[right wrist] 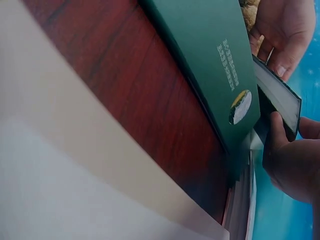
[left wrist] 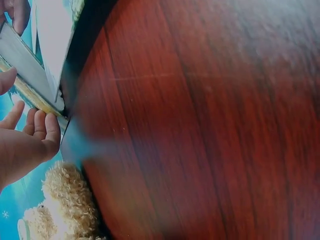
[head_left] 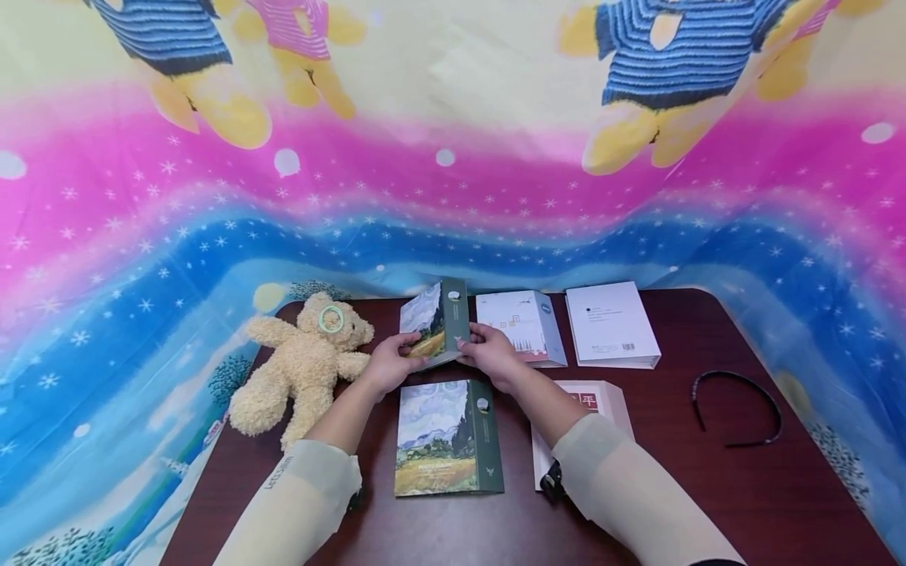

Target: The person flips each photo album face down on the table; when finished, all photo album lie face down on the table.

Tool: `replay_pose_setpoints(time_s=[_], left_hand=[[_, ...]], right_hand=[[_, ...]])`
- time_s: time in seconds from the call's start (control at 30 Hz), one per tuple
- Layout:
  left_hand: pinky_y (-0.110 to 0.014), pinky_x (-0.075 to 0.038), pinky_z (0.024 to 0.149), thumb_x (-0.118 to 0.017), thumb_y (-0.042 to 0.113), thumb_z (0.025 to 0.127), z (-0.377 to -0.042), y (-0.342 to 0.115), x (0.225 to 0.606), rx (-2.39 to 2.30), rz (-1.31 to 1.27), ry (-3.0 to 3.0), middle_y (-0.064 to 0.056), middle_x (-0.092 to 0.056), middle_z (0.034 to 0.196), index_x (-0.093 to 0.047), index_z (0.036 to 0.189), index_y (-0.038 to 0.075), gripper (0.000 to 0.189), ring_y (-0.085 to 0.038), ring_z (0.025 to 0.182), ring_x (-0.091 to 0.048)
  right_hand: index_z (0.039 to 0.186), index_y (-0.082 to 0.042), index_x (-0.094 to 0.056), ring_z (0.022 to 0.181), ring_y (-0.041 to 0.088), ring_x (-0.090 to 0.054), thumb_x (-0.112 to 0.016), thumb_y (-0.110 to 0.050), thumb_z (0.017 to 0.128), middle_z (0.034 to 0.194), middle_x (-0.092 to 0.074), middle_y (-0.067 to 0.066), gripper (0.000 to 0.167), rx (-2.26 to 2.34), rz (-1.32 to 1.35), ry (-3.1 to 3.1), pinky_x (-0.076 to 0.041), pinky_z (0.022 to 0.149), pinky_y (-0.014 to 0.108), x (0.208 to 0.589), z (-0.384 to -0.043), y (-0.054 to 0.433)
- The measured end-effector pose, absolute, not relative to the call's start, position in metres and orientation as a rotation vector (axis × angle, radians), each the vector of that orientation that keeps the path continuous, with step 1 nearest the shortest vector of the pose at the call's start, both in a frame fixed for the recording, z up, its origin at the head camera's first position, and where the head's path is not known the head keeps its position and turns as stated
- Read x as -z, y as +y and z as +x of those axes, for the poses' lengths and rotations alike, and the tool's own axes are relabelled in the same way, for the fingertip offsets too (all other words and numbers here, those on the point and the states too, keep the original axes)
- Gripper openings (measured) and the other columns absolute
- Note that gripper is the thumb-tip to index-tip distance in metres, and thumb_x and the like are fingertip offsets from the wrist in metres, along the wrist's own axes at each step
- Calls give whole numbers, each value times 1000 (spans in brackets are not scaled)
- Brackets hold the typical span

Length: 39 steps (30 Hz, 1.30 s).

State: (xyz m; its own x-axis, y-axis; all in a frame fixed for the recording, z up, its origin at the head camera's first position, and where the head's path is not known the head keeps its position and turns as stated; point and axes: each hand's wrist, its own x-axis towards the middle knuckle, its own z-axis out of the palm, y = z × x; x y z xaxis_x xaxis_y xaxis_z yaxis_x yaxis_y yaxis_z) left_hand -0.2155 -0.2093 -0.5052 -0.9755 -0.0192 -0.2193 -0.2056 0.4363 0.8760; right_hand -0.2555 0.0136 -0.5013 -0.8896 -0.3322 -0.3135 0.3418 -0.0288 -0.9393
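Note:
At the far middle of the table, both hands hold a photo album [head_left: 423, 318] with a painted landscape cover and a dark green spine. It is tilted, its far end raised. My left hand [head_left: 389, 365] grips the near left side; in the left wrist view, bent fingers [left wrist: 51, 129] lie along its edge. On the spine side, my right hand [head_left: 493, 358] pinches it, thumb on top; the right wrist view shows its pale page edges [right wrist: 277, 92]. A matching photo album [head_left: 435, 440] lies flat nearer me, its green spine [right wrist: 210, 55] large in the right wrist view.
A fluffy teddy bear [head_left: 311, 358] lies left of the hands. To the right are a white illustrated album [head_left: 517, 326] and a plain white one [head_left: 609, 326]. Under my right forearm lies a pale book [head_left: 609, 401] with red squares. A dark headband [head_left: 739, 377] rests far right.

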Motion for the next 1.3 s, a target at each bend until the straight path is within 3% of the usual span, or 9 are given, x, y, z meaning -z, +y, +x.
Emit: replay_pose_setpoints(time_s=[0.13,0.33,0.57,0.93,1.3], left_hand=[[-48,-51,103,-78,18,94,-215,-211,505,-1561,-202,2506,-11,-52,151,-56,150,15,60,-33,137,-49],[-49,-51,103,-77,19,95,-214,-212,506,-1551,-202,2507,-13,-52,151,-56,150,15,59,-33,138,-48],[-48,-52,99,-77,19,94,-214,-214,508,-1529,-198,2533,-14,-54,147,-56,150,15,60,-33,133,-51],[-48,-51,101,-78,18,93,-216,-219,513,-1525,-210,2552,-16,-54,147,-57,149,14,60,-33,133,-51],[-48,-50,103,-76,14,93,-218,-216,516,-1487,-202,2601,-15,-55,147,-56,150,12,60,-33,131,-53]], right_hand=[[160,-3,-30,111,30,-62,-63,1,101,114,-46,15,67,1976,30,1809,-54,101,47,502,-254,13],[156,-4,-34,102,28,-65,-65,0,100,119,-49,18,64,1950,34,1840,-55,100,48,503,-254,15],[158,-3,-36,109,31,-66,-67,-2,99,127,-48,20,67,1872,6,1884,-55,100,46,502,-254,18],[162,-4,-31,131,34,-58,-68,-12,101,159,-38,24,71,1708,-93,1937,-53,103,43,499,-251,20],[162,-3,-32,130,37,-59,-68,-16,101,160,-37,27,72,1623,-131,1978,-53,103,43,498,-251,22]])
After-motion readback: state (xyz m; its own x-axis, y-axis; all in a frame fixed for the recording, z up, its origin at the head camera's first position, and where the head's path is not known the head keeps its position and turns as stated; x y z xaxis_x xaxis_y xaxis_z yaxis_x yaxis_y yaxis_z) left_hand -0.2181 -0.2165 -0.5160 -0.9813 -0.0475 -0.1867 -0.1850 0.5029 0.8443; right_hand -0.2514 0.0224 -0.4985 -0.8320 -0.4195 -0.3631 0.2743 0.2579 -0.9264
